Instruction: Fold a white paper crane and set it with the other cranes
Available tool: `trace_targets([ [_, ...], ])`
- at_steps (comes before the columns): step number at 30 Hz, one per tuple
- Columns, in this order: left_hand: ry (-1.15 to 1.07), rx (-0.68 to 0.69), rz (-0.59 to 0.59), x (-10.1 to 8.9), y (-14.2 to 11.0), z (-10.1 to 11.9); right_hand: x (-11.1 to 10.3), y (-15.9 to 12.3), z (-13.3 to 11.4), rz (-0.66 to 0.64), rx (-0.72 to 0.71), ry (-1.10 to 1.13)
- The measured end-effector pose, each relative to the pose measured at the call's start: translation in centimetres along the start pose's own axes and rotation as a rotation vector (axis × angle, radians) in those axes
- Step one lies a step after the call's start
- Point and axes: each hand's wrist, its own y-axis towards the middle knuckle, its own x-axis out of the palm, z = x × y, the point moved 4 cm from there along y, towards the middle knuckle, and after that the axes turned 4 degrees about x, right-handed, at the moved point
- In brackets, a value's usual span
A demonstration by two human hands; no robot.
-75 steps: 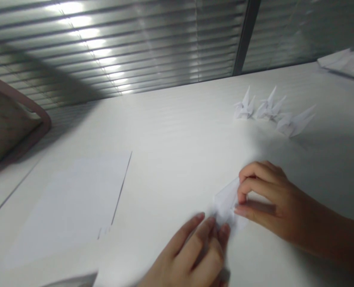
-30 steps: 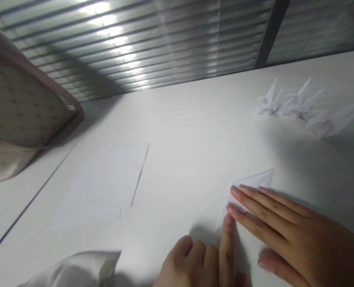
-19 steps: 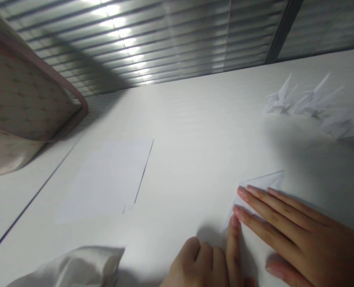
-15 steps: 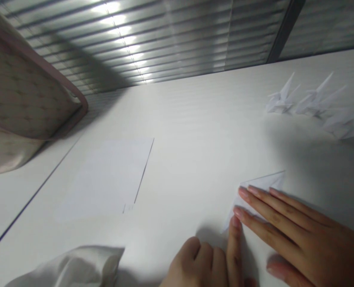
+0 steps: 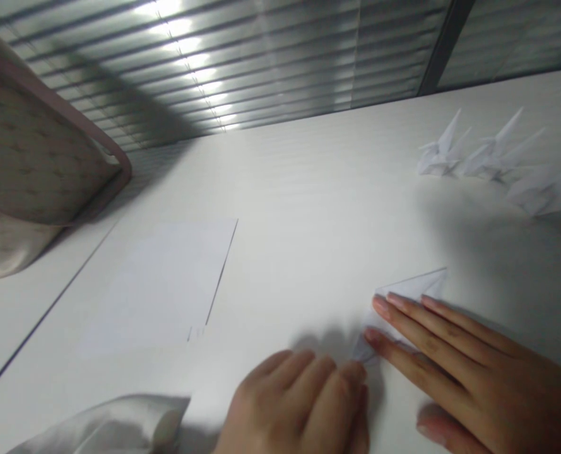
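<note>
The folded sheet [image 5: 413,287] is matt paper (the tabletop [image 5: 299,239], smooth).

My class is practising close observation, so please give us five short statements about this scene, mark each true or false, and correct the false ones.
1. The right hand rests outstretched fingers on the small, folded white paper. True.
2. The left hand lies flat with all its fingers stretched out. False: the left hand's fingers are curled in.
3. Three pointed, folded white paper figures stand on the smooth white tabletop. True.
4. The left hand is gripping one of those figures. False: all three stand apart from both hands.
5. The flat, four-sided white sheet lies to the left of both hands in the picture. True.
</note>
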Motion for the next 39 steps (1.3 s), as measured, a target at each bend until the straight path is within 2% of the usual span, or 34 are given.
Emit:
trace_targets([
  [2,-0.167,-0.174,0.031,-0.1,0.4,-1.4,-0.2,0.2,0.1,0.028,0.038,0.021],
  [4,-0.280,-0.297,0.006,0.3,0.7,-2.2,-0.4,0.3,0.0,0.038,0.058,0.029],
  [9,-0.312,-0.420,-0.121,0.7,0.7,-2.0,-0.5,0.2,-0.2,0.031,0.094,0.036],
  [16,-0.087,-0.315,-0.183,0.2,1.4,-0.8,-1.0,0.2,-0.1,0.031,0.127,0.053],
  [22,0.145,-0.178,-0.191,0.9,1.8,0.0,-1.2,0.3,-0.2,0.027,0.145,0.056],
  [30,0.143,-0.165,-0.266,1.2,1.6,-0.1,-1.2,0.0,-0.3,0.007,0.159,0.067],
  [39,0.086,-0.152,-0.294,1.1,1.2,-0.3,-1.3,0.5,0.0,-0.021,0.157,0.102],
])
